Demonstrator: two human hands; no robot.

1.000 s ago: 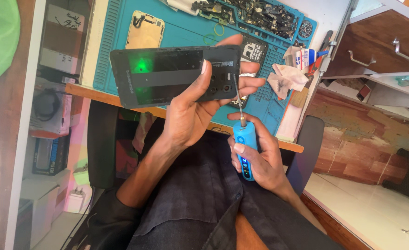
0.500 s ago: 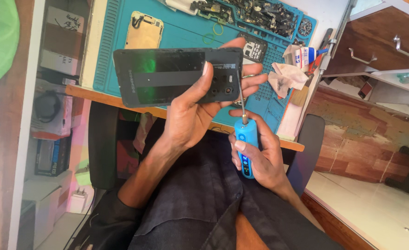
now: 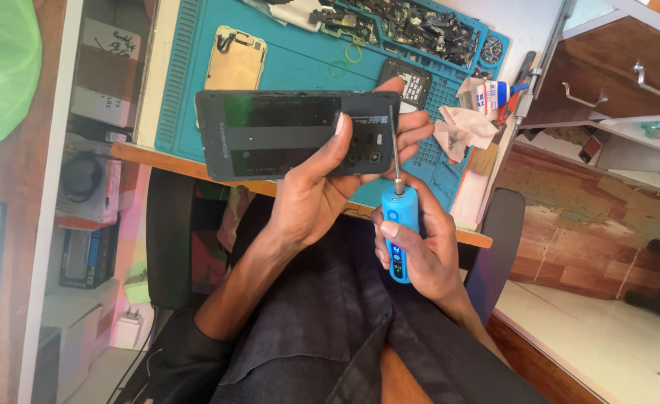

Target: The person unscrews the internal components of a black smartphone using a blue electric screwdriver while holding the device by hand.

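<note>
Seen from the head camera, a seated person works over the lap at the edge of a wooden surface [image 3: 449, 233]. The left hand [image 3: 322, 194] holds a dark, opened phone [image 3: 296, 135] level in the air, thumb pressed across its back and the fingers [image 3: 412, 131] curled around its right end, pinching it firmly. The right hand [image 3: 419, 247] is wrapped tight around a blue electric screwdriver [image 3: 398, 232], fingers pressed together on its body, thumb on the front. Its thin metal bit points up and meets the right end of the phone near the camera openings. Behind the phone lies a teal repair mat [image 3: 292, 63] carrying a gold phone frame [image 3: 236, 60], a heap of small dark parts [image 3: 412, 22] and a crumpled cloth [image 3: 464, 127].
</note>
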